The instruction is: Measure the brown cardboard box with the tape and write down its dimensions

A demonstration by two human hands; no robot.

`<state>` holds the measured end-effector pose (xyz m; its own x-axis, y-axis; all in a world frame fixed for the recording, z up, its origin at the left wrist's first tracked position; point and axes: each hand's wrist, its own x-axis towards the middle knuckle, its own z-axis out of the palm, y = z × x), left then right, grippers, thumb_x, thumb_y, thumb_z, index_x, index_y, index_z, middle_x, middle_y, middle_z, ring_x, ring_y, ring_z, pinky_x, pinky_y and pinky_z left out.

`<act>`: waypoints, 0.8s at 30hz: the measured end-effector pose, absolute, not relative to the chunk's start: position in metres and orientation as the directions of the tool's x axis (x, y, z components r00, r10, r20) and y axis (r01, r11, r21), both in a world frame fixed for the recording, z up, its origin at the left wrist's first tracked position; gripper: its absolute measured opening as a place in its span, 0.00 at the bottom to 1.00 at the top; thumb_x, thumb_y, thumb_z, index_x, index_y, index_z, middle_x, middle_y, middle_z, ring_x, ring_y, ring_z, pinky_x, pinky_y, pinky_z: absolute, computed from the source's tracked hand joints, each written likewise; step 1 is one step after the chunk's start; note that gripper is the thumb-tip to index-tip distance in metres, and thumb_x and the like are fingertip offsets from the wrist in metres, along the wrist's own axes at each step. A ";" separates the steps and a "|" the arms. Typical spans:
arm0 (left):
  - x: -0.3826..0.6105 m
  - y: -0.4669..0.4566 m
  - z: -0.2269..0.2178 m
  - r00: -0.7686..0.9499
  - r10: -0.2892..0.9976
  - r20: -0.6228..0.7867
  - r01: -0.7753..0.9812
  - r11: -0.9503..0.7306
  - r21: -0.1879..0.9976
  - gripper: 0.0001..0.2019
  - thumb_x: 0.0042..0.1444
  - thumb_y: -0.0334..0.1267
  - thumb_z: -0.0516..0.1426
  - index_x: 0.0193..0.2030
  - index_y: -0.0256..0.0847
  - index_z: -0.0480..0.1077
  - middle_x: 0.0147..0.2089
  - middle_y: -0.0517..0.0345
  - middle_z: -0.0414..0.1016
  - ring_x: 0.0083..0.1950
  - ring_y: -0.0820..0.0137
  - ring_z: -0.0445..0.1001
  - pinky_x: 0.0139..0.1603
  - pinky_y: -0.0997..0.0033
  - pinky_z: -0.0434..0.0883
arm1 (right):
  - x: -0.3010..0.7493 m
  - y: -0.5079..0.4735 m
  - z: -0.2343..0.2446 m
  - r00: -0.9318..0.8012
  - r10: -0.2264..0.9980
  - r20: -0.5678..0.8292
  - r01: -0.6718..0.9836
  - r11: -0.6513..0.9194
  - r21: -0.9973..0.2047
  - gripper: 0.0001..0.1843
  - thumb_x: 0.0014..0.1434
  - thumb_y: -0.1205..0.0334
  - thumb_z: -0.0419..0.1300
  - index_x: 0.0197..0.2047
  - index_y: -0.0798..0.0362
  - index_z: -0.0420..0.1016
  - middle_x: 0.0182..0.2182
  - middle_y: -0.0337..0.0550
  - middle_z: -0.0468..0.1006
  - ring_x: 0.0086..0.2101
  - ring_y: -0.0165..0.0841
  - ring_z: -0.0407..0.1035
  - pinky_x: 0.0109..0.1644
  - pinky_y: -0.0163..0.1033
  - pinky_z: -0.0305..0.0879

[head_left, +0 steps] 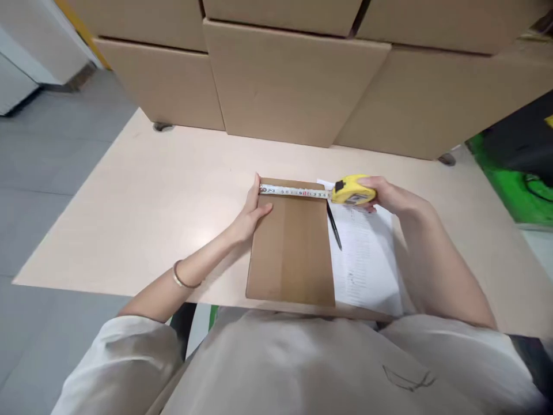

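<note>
A flat brown cardboard box (289,253) lies near the table's front edge. My left hand (253,210) grips its left side, thumb on the top face and fingers along the edge, close to the end of the tape. In my right hand (384,193) is a yellow tape measure (354,190), held just past the box's right edge. Its white blade (294,191) is drawn out straight across the far part of the box. Beside the box, a black pen (334,227) rests on a printed sheet of paper (367,265), which the box partly appears to cover.
Large cardboard boxes (285,86) stand stacked along the back of the pale table (173,196). Grey floor tiles (56,167) show to the left. At the right are a green surface (496,190) and dark objects.
</note>
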<state>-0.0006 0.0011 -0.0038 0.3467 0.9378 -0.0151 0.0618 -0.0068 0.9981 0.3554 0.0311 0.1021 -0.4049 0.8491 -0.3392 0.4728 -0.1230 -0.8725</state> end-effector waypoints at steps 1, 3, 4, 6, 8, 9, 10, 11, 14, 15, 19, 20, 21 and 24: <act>-0.001 0.002 -0.005 0.350 0.936 -0.018 0.049 0.001 0.999 0.56 0.66 0.56 0.63 0.91 0.59 0.32 0.94 0.65 0.30 0.93 0.48 0.20 0.91 0.42 0.26 | 0.359 0.030 0.098 -0.395 0.853 -0.341 0.465 -0.135 -0.875 0.23 0.62 0.38 0.60 0.29 0.50 0.72 0.18 0.38 0.66 0.17 0.28 0.55 0.20 0.37 0.54; -0.002 0.002 -0.008 0.359 0.933 -0.032 0.021 0.027 0.999 0.56 0.67 0.57 0.63 0.91 0.62 0.31 0.94 0.68 0.29 0.93 0.47 0.23 0.91 0.40 0.29 | 0.360 0.030 0.091 -0.386 0.863 -0.327 0.439 -0.141 -0.888 0.24 0.61 0.37 0.60 0.28 0.49 0.71 0.18 0.37 0.65 0.17 0.28 0.53 0.20 0.37 0.52; -0.002 0.002 -0.008 0.367 0.929 -0.043 0.007 0.044 0.999 0.56 0.67 0.57 0.63 0.91 0.63 0.30 0.94 0.69 0.27 0.93 0.46 0.24 0.91 0.38 0.30 | 0.358 0.031 0.088 -0.391 0.864 -0.317 0.424 -0.137 -0.895 0.24 0.61 0.36 0.60 0.28 0.48 0.70 0.18 0.37 0.64 0.17 0.28 0.53 0.19 0.38 0.51; -0.003 0.002 -0.009 0.381 0.922 -0.066 -0.014 0.078 0.997 0.57 0.67 0.58 0.63 0.90 0.66 0.29 0.94 0.72 0.24 0.93 0.44 0.28 0.91 0.36 0.34 | 0.351 0.034 0.086 -0.411 0.862 -0.298 0.395 -0.126 -0.910 0.25 0.60 0.34 0.59 0.27 0.48 0.69 0.17 0.36 0.61 0.17 0.28 0.51 0.19 0.38 0.48; -0.003 0.001 -0.008 0.391 0.916 -0.086 -0.027 0.105 0.994 0.57 0.68 0.59 0.64 0.90 0.67 0.28 0.94 0.72 0.24 0.93 0.42 0.31 0.91 0.34 0.37 | 0.345 0.036 0.086 -0.427 0.856 -0.292 0.377 -0.124 -0.918 0.25 0.60 0.34 0.59 0.28 0.47 0.68 0.16 0.35 0.59 0.17 0.29 0.50 0.19 0.37 0.46; -0.004 0.001 -0.008 0.394 0.914 -0.093 -0.029 0.114 0.993 0.58 0.67 0.59 0.64 0.90 0.67 0.28 0.94 0.72 0.24 0.93 0.41 0.32 0.91 0.33 0.38 | 0.343 0.036 0.086 -0.431 0.853 -0.294 0.376 -0.127 -0.918 0.25 0.61 0.33 0.59 0.28 0.47 0.67 0.16 0.34 0.58 0.17 0.29 0.49 0.19 0.37 0.46; -0.004 0.001 -0.008 0.393 0.914 -0.098 -0.032 0.120 0.992 0.58 0.67 0.60 0.65 0.90 0.67 0.28 0.94 0.71 0.24 0.93 0.41 0.33 0.91 0.33 0.38 | 0.343 0.035 0.085 -0.433 0.852 -0.295 0.375 -0.128 -0.918 0.26 0.61 0.33 0.59 0.29 0.47 0.67 0.16 0.34 0.57 0.17 0.28 0.48 0.20 0.37 0.45; -0.004 0.000 -0.007 0.390 0.915 -0.099 -0.034 0.122 0.992 0.58 0.66 0.60 0.65 0.90 0.67 0.28 0.94 0.72 0.23 0.93 0.41 0.33 0.91 0.34 0.38 | 0.343 0.035 0.085 -0.432 0.853 -0.293 0.373 -0.127 -0.919 0.26 0.62 0.32 0.58 0.29 0.47 0.66 0.16 0.33 0.56 0.17 0.28 0.47 0.20 0.37 0.45; -0.003 -0.001 -0.006 0.375 0.923 -0.090 -0.034 0.111 0.993 0.57 0.66 0.59 0.65 0.90 0.68 0.31 0.94 0.73 0.23 0.93 0.45 0.29 0.91 0.36 0.35 | 0.349 0.034 0.088 -0.430 0.851 -0.301 0.395 -0.123 -0.910 0.27 0.65 0.32 0.56 0.29 0.47 0.65 0.16 0.34 0.56 0.17 0.28 0.47 0.20 0.37 0.45; -0.003 -0.001 -0.006 0.364 0.928 -0.083 -0.029 0.100 0.995 0.57 0.67 0.59 0.65 0.90 0.68 0.32 0.94 0.73 0.24 0.93 0.47 0.26 0.91 0.38 0.33 | 0.350 0.035 0.091 -0.430 0.847 -0.313 0.422 -0.118 -0.899 0.27 0.66 0.33 0.56 0.29 0.47 0.66 0.17 0.34 0.58 0.17 0.29 0.48 0.20 0.37 0.46; -0.001 0.000 -0.006 0.317 0.947 -0.057 -0.028 0.069 0.997 0.63 0.64 0.61 0.67 0.89 0.67 0.24 0.94 0.68 0.19 0.92 0.53 0.18 0.91 0.41 0.31 | 0.342 0.042 0.113 -0.478 0.827 -0.295 0.477 -0.037 -0.878 0.23 0.70 0.40 0.56 0.32 0.49 0.70 0.19 0.37 0.65 0.18 0.29 0.52 0.20 0.37 0.50; 0.000 0.001 -0.007 0.312 0.948 -0.056 -0.031 0.069 0.997 0.65 0.63 0.61 0.69 0.89 0.67 0.22 0.93 0.66 0.17 0.92 0.53 0.17 0.91 0.41 0.32 | 0.335 0.044 0.119 -0.505 0.822 -0.264 0.456 -0.006 -0.890 0.22 0.71 0.41 0.55 0.33 0.50 0.71 0.20 0.37 0.65 0.18 0.29 0.52 0.20 0.37 0.50; 0.000 0.001 -0.007 0.307 0.950 -0.057 -0.030 0.069 0.997 0.67 0.62 0.62 0.70 0.88 0.68 0.20 0.93 0.65 0.15 0.92 0.53 0.17 0.90 0.40 0.32 | 0.325 0.046 0.126 -0.531 0.814 -0.235 0.434 0.024 -0.900 0.22 0.71 0.42 0.55 0.33 0.50 0.71 0.20 0.37 0.65 0.19 0.29 0.52 0.20 0.37 0.50; -0.007 -0.003 -0.005 0.301 0.954 -0.015 0.000 0.016 1.000 0.65 0.65 0.62 0.69 0.87 0.71 0.18 0.93 0.65 0.13 0.91 0.52 0.12 0.89 0.37 0.29 | 0.292 0.050 0.140 -0.621 0.755 -0.211 0.438 0.111 -0.892 0.26 0.71 0.39 0.59 0.29 0.49 0.67 0.22 0.36 0.64 0.21 0.29 0.53 0.24 0.37 0.53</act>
